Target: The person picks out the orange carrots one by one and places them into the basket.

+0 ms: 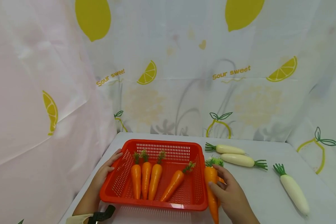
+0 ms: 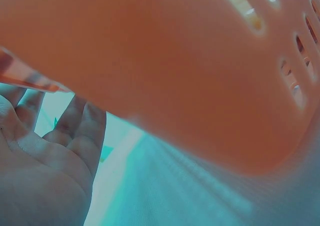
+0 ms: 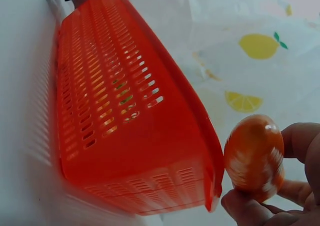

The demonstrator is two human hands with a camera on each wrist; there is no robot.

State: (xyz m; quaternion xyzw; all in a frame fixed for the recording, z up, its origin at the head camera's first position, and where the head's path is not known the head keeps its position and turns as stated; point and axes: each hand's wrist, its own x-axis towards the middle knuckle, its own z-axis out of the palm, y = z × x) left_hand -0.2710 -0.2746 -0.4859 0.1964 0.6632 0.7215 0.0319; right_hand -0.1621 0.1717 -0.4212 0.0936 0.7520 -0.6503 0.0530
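My right hand (image 1: 229,193) pinches a glossy orange carrot (image 1: 211,183) just outside the right side of a red plastic basket (image 1: 154,203). In the right wrist view the carrot (image 3: 255,156) appears end-on, close to the basket's rim (image 3: 200,116), with the thumb and fingers about it. More orange shows behind that carrot, mostly hidden by my hand. Along the basket's left rim my left hand (image 1: 105,171) rests with fairly straight fingers; in the left wrist view the fingertips pass out of sight behind the rim. Several carrots (image 1: 155,180) with green tops lie inside the basket.
Two white radishes (image 1: 236,159) lie behind and right of my right hand. Another white radish (image 1: 295,194) is farther right on the white tabletop (image 1: 257,186). A lemon-print cloth (image 1: 179,93) hangs behind and at both sides.
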